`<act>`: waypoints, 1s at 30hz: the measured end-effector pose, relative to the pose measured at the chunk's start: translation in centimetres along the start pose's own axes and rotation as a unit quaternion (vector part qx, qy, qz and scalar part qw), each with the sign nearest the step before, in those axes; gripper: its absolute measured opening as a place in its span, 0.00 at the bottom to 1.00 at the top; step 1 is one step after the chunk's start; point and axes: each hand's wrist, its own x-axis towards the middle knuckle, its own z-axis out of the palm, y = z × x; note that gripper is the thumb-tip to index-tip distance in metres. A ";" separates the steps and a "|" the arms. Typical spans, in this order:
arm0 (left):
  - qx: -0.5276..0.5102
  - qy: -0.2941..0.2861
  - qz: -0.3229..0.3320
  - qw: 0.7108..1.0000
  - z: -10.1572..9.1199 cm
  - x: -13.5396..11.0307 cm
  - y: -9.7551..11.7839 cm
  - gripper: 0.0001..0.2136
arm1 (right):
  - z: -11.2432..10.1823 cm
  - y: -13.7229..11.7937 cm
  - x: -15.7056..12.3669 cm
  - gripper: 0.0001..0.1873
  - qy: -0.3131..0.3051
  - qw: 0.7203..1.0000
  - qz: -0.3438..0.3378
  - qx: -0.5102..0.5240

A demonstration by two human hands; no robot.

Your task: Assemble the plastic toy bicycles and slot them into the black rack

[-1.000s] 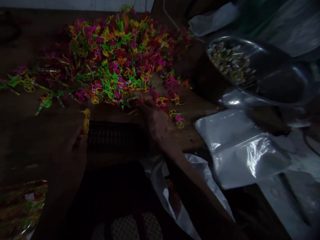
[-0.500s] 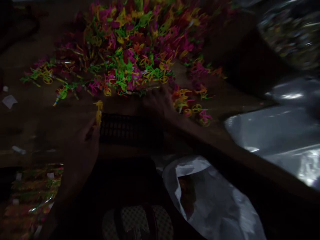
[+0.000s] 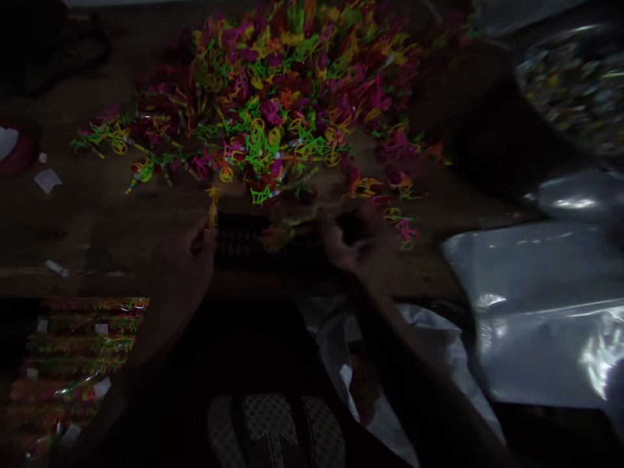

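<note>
In the dim head view, my left hand (image 3: 188,253) pinches a small yellow plastic figure (image 3: 213,211) at the left end of a dark slotted rack (image 3: 244,237). My right hand (image 3: 358,237) is closed on a thin stick-like plastic piece (image 3: 285,232), blurred by motion, held over the right part of the rack. Its figure end points left, greenish and orange. Beyond both hands lies a large pile of bright plastic pieces (image 3: 273,110) in pink, green, yellow and orange, some with striped sticks.
At right lie clear plastic bags (image 3: 536,279) and a large container (image 3: 487,130) of small mixed pieces. A white sack (image 3: 439,338) hangs below the table edge. Packed strips of colourful pieces (image 3: 88,351) are at lower left. Paper scraps (image 3: 47,181) and a red bowl (image 3: 19,153) lie left.
My right hand has drawn back from the pile's near edge towards the rack, now with a plastic piece in it. My left hand still holds the yellow figure. The view has shifted slightly.
</note>
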 end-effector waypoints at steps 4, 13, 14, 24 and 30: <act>-0.005 -0.004 -0.008 1.000 0.0 -0.3 0.2 0.11 | 3.0 1.0 -2.4 0.04 0.002 1.000 0.005 0.013; -0.010 -0.026 -0.050 0.998 -0.5 -0.1 1.9 0.12 | 2.4 0.4 -0.9 0.10 -0.173 0.931 -0.130 -0.294; -0.014 -0.031 -0.052 0.998 -0.5 -0.1 1.9 0.12 | 2.6 0.4 -0.7 0.10 -0.186 0.927 -0.140 -0.293; -0.016 -0.043 -0.059 0.997 -0.4 0.0 1.5 0.12 | 0.5 0.3 0.3 0.07 -0.112 0.989 -0.054 -0.084; -0.032 -0.035 -0.050 0.998 -0.1 0.1 0.9 0.11 | 2.4 -5.9 -2.6 0.09 -0.150 0.930 0.255 0.218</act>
